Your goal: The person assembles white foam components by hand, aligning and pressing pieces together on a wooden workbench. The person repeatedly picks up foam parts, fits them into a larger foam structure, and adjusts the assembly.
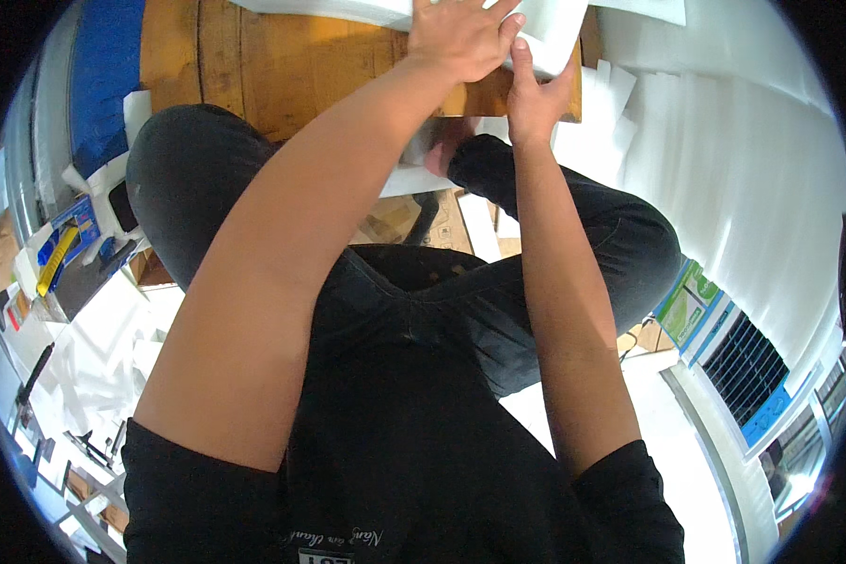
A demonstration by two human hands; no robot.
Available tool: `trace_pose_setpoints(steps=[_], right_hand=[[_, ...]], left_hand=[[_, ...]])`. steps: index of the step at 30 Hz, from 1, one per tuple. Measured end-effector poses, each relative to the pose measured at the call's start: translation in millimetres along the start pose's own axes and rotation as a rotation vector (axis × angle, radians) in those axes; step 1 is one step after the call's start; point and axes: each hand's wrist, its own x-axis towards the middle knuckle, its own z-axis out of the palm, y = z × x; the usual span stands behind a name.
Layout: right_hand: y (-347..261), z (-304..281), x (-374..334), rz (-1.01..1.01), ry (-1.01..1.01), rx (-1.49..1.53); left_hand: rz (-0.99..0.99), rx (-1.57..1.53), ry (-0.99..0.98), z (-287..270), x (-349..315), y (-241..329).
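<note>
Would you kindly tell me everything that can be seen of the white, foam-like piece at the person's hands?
The white, foam-like piece lies over the right part of the brown wooden tabletop. Its near end looks rounded; the picture's upper edge cuts it off, hiding its full shape. The left hand, fingers spread, appears to touch it; the right hand flanks its near end with thumb and fingers.

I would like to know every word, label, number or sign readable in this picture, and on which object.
I do not copy out wording; places only.
Black shirt: white script, readable; block characters below, cut off.
Green-and-white package: print too small and blurred.
Blue border at right: white marks, unclear.
White foam at top: no print seen.
</note>
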Motion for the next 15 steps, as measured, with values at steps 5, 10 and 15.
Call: trace_pose_setpoints(steps=[5,10,15], right_hand=[[10.7,-13.1,4.9,0.041,0.039,-0.009],[-8.7,-12.6,6.6,-0.025,0.006,-0.397],[-78.8,9.0,15.7,-0.449,-0.046,-0.666]], left_hand=[[-0.002,-0.060,0.042,28.6,9.3,7.7],[-0.082,-0.562,0.206,5.4,12.5,-35.3],[-0.517,-0.294,0.595,-50.0,-8.9,-151.6]])
